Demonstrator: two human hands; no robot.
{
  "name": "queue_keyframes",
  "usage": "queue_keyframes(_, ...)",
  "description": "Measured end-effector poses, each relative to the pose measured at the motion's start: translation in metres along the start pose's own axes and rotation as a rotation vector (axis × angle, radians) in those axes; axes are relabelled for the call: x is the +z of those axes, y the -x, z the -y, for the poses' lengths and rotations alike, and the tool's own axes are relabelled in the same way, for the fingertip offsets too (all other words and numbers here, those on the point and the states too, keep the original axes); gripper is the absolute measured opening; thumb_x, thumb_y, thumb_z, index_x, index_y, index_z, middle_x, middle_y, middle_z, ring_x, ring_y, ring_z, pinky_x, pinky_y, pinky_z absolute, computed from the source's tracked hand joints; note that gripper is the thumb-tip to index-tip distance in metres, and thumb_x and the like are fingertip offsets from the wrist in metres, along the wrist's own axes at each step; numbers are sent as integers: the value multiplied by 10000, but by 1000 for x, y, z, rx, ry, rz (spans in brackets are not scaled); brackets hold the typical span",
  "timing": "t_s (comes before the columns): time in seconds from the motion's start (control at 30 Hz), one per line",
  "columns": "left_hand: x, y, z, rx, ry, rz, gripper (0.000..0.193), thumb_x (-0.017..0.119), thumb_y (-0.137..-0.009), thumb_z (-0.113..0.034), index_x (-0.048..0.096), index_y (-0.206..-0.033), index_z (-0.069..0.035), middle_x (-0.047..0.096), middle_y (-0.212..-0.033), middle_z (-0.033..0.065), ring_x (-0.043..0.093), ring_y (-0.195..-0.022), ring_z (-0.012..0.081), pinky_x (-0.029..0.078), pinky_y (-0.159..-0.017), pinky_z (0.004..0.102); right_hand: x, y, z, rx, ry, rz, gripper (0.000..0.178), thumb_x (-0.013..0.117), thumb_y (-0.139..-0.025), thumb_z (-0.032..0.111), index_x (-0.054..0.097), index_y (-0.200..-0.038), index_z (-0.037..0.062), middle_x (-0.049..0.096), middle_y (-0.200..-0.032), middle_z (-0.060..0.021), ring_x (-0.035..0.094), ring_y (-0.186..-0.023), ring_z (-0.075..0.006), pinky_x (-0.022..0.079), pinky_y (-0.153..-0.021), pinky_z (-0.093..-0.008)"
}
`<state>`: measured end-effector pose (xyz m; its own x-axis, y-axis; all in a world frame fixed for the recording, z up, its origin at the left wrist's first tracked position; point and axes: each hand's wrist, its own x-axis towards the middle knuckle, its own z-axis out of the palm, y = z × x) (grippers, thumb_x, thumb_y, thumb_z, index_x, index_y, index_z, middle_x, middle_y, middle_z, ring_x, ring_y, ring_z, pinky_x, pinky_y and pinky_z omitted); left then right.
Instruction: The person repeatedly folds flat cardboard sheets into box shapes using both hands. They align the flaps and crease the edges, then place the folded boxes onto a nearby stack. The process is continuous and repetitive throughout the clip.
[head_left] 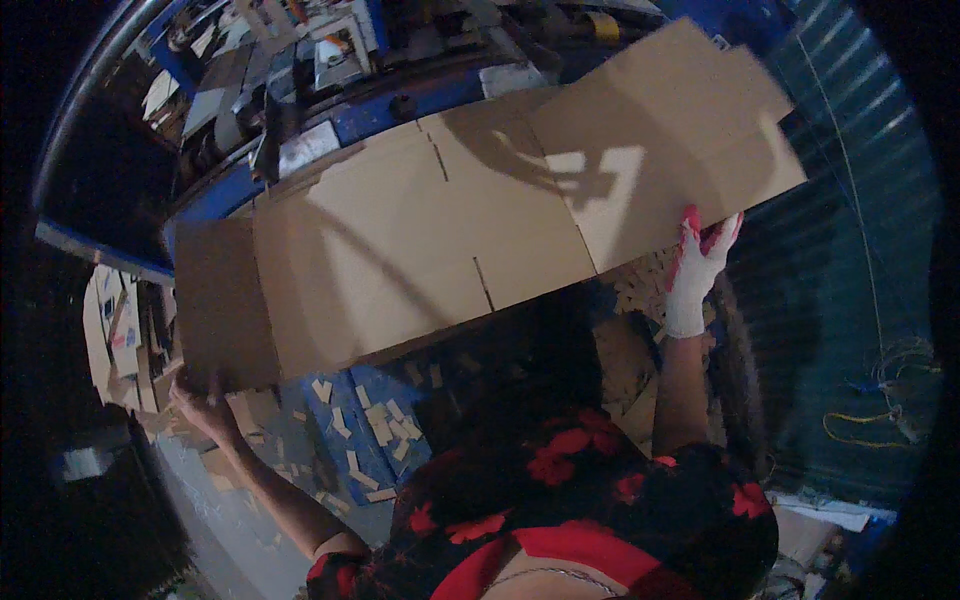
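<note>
A long flat sheet of brown cardboard [400, 230], creased and slotted like an unfolded box, spans the view in front of me, its right end tilted up. My left hand [203, 405], bare, grips the near left corner, with the fingers partly in shadow. On the near right edge, my right hand [700, 270], in a white work glove with red-coated fingers, has thumb and fingers closed around the cardboard. Part of those fingers is hidden behind the sheet. The sheet's far edge lies over or against a blue machine [370, 122]; contact is hard to make out.
Small cardboard offcuts [395, 425] litter the floor and a blue surface below. Cardboard scraps [125, 340] are piled at the left. A corrugated green wall [850, 250] stands close on the right, with a yellow cord [850, 440] hanging there. Machine parts fill the far side.
</note>
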<state>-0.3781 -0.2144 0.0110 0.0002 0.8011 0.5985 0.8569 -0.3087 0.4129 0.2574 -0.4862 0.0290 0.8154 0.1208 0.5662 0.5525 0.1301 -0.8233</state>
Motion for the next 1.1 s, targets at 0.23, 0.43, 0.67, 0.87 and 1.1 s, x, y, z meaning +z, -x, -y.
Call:
queue_keyframes(0.23, 59, 47, -69, -688, 776, 144, 567, 672, -854, -228, 450, -1304, 36, 495, -1291, 120, 459, -1154, 231, 324, -1021, 352, 53, 58, 58, -378, 438, 1136, 594, 725, -769, 239, 487, -1290, 82, 466, -1330, -129, 446, -1229, -285, 324, -1033, -481)
queue_keyframes(0.43, 67, 52, -139, 393, 157, 451, 530, 529, -834, -33, 458, -1354, -114, 455, -1387, 139, 419, -1280, 361, 323, -1073, 446, 78, 74, 58, -840, 842, 1435, 668, 782, -646, 294, 552, -1253, 133, 474, -1325, -163, 423, -1244, -377, 259, -1050, -580)
queue_keyframes(0.67, 70, 64, -154, 573, -302, 505, 487, 531, -862, -186, 456, -1343, -209, 460, -1372, 71, 411, -1265, 393, 351, -903, 681, 77, 73, 63, -827, 878, 1455, 640, 768, -670, 258, 549, -1258, 134, 455, -1350, -185, 411, -1253, -391, 264, -1043, -578)
queue_keyframes(0.87, 62, 58, -150, 594, -251, 560, 495, 519, -858, -159, 455, -1346, -209, 476, -1368, 68, 410, -1270, 382, 355, -942, 627, 77, 74, 66, -807, 839, 1403, 625, 755, -670, 202, 550, -1256, 127, 458, -1337, -199, 412, -1247, -393, 268, -1041, -576)
queue_keyframes(1.1, 60, 49, -152, 534, -51, 460, 641, 628, -716, -29, 481, -1330, -142, 518, -1332, 88, 480, -1209, 379, 396, -976, 511, 72, 60, 67, -1001, 673, 1156, 483, 527, -783, 124, 537, -1266, 126, 518, -1210, -161, 492, -1128, -360, 365, -940, -560)
